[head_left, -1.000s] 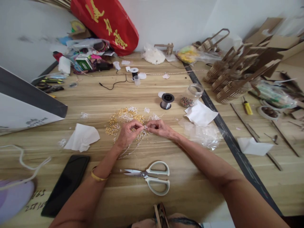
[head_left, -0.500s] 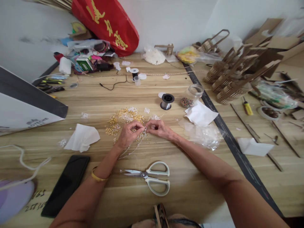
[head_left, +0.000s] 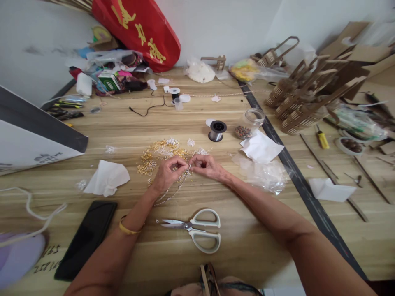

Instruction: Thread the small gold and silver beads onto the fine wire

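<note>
My left hand (head_left: pixel 166 174) and my right hand (head_left: pixel 207 166) meet fingertip to fingertip over the middle of the wooden table. Both are pinched on the end of a silver chain (head_left: pixel 173 196), where a small ring shows between the fingertips. From there the chain hangs down to the left and lies on the wood. Just behind my hands is a heap of gold and silver jewellery findings (head_left: pixel 163 149). White-handled scissors (head_left: pixel 197 230) lie nearer to me, blades partly apart and pointing left.
A black phone (head_left: pixel 86 240) and crumpled white paper (head_left: pixel 107 178) lie left. Behind my hands stand a wire spool (head_left: pixel 217 131) and a glass jar of beads (head_left: pixel 249 124). Plastic bags (head_left: pixel 267 176) lie right. Small wooden baskets (head_left: pixel 299 107) stand further right.
</note>
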Demonstrator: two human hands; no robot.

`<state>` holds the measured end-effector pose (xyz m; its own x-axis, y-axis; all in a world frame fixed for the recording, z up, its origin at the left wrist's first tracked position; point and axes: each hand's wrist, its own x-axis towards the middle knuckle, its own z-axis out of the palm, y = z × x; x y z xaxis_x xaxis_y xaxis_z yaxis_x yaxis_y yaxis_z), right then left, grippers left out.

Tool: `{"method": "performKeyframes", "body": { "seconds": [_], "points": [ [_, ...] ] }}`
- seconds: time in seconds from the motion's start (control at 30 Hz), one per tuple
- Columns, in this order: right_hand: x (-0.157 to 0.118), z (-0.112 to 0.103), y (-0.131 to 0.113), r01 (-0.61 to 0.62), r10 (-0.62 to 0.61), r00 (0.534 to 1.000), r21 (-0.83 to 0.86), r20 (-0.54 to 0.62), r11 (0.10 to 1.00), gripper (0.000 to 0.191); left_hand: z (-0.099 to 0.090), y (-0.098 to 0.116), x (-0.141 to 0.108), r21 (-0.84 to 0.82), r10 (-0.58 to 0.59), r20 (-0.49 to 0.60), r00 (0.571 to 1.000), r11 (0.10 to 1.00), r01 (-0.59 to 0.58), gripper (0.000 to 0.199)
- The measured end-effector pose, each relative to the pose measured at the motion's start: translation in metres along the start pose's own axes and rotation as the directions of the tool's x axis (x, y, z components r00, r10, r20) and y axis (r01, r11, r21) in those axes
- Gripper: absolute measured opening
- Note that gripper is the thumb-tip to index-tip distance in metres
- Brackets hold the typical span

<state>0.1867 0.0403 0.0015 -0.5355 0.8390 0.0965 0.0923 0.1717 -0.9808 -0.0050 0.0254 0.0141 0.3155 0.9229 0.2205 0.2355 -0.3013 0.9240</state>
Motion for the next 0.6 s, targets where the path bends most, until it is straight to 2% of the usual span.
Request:
{"method": "performKeyframes", "body": {
  "seconds": [0.6],
  "points": [
    [0.0017,0.0004,0.0041,-0.003,0.003,1.000,-0.007,0.022,1.000,0.021,0.0005,0.0017,-0.0006,0.001,0.002,0.005,1.000,1.000,-0.002,0.014]
  ]
}}
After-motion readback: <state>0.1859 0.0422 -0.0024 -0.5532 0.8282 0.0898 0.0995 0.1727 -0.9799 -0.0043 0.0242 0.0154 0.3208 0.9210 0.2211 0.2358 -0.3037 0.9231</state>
